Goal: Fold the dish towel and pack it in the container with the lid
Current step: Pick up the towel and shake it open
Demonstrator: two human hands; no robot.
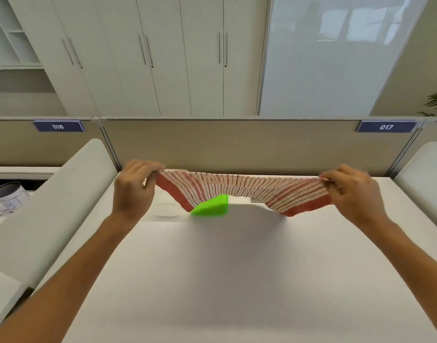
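Observation:
A red-and-white striped dish towel (239,190) hangs stretched in the air above the far part of the white table (237,280). My left hand (134,188) pinches its left corner and my right hand (353,194) pinches its right corner. The cloth sags in the middle, with a red border along its lower edge. Behind and under it sits a bright green lid (211,206), partly hidden by the towel. A clear container (166,210) stands just left of the lid, faint against the table.
A beige partition (237,144) closes off the table's far edge. White curved dividers stand at the left (63,199) and right (425,179). A metal can (8,194) sits on the neighbouring desk at the far left.

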